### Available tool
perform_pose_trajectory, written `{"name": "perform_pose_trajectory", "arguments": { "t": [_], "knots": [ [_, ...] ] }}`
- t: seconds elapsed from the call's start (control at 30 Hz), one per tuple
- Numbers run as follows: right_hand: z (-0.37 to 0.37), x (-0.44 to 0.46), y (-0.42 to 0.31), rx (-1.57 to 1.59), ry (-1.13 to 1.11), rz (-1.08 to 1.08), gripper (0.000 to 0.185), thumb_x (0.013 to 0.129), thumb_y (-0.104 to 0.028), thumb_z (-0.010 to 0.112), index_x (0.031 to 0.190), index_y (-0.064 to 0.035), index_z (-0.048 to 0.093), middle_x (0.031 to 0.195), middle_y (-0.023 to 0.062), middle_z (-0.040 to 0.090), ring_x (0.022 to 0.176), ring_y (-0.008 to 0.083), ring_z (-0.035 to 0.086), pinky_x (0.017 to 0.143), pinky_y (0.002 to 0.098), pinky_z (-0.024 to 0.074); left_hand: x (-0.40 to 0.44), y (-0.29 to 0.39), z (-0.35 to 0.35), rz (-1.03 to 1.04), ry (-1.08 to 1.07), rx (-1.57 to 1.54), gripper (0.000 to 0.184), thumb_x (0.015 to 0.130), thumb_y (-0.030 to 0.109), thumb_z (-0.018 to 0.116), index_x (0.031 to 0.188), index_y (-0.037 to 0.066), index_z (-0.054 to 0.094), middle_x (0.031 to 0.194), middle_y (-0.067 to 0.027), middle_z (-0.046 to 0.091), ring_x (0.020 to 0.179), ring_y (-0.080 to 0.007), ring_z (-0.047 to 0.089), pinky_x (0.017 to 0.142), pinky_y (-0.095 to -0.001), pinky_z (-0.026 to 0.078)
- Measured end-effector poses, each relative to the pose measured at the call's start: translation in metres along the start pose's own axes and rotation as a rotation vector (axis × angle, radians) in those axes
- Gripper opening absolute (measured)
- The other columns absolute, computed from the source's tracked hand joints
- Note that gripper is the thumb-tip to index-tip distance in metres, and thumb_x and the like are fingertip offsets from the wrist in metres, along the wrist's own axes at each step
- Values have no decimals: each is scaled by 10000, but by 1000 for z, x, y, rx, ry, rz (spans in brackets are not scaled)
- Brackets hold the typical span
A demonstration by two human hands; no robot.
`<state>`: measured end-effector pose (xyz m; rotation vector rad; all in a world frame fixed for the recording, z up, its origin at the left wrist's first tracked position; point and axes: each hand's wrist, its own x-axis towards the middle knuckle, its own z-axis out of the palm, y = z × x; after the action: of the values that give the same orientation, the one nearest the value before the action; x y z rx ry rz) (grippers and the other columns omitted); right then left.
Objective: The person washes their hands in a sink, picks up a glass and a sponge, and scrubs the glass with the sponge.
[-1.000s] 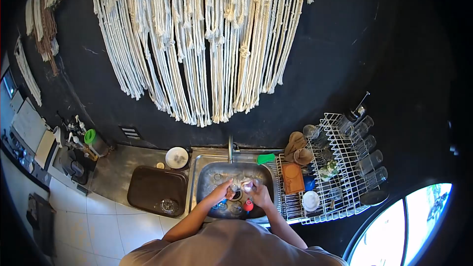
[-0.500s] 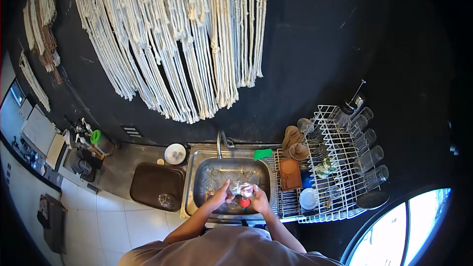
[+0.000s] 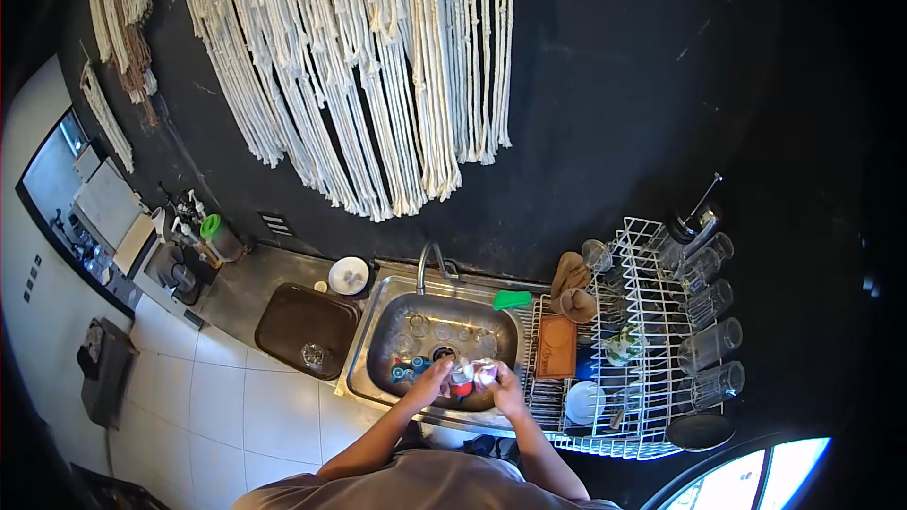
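Both hands are over the steel sink (image 3: pixel 385 321), close together near its front edge. My left hand (image 3: pixel 433 383) is closed on a small clear glass (image 3: pixel 462 370). In my right hand (image 3: pixel 504 391) is a whitish, pinkish sponge or cloth (image 3: pixel 486 374), pressed near the glass. A red item (image 3: pixel 461 388) shows just below and between the hands. Blue items (image 3: pixel 408 368) lie in the sink to the left, and several clear glasses (image 3: pixel 442 331) rest behind the hands. The faucet (image 3: pixel 423 276) stands at the back of the sink.
A brown tray (image 3: pixel 293 321) with a glass (image 3: pixel 314 355) lies left of the sink, below a white bowl (image 3: pixel 349 276). On the right, a white wire rack (image 3: pixel 652 321) holds glasses and dishes. A green item (image 3: pixel 512 299) sits at the sink's back right corner. Rope hangings cover the wall.
The view has shifted and turned. Both hands stay together over the sink but are now lower, near its front edge, and the blue items at the left show more fully.
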<state>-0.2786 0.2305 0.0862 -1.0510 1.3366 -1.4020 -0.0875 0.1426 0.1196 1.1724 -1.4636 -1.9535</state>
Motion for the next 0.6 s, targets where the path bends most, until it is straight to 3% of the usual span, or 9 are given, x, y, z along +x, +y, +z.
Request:
{"name": "perform_pose_trajectory", "arguments": {
  "t": [0.03,0.17,0.3,0.4,0.53,0.6],
  "knots": [
    [0,-1,-2,7,4,14,311,900,57,547,1198,-25,587,1022,32,652,927,117,606,840,273,489,3,-5,-5,-176,-80,-289,480,1033,472,364,1129,60,592,785,-58,587,614,-140,499,646,-301,468],
    [10,-3,-9,-6,-24,-7,360,877,92,564,1219,-20,581,1101,41,660,992,130,610,889,280,489,8,-27,-17,-239,-150,-432,465,1032,470,368,964,65,585,749,-52,559,640,-153,494,681,-307,444],
    [27,-5,-19,-36,-24,4,378,869,78,604,1235,-14,581,1134,49,652,1032,137,610,925,283,481,6,-28,-30,-132,-87,-341,386,1005,451,472,906,94,580,716,-20,554,626,-112,513,650,-274,463],
    [39,-10,-19,-109,14,-48,383,864,46,642,1238,-15,587,1130,52,633,1038,147,615,935,287,478,0,-13,-40,-70,-88,-281,361,1010,430,457,959,94,579,750,-36,561,676,-132,531,686,-294,452],
    [59,-7,-12,-152,120,-88,400,862,-51,689,1250,-26,593,1099,81,623,1017,139,604,900,287,478,14,-13,-58,-87,-149,-219,371,1012,438,440,977,96,580,743,-20,571,656,-116,538,641,-268,451],
    [70,-4,-17,-15,182,-41,427,867,-78,699,1270,-24,569,1088,76,622,1011,141,599,885,295,482,20,-8,-58,-78,-176,-234,374,1015,440,429,991,99,579,752,-19,580,639,-113,535,615,-262,446]
  ]
}}
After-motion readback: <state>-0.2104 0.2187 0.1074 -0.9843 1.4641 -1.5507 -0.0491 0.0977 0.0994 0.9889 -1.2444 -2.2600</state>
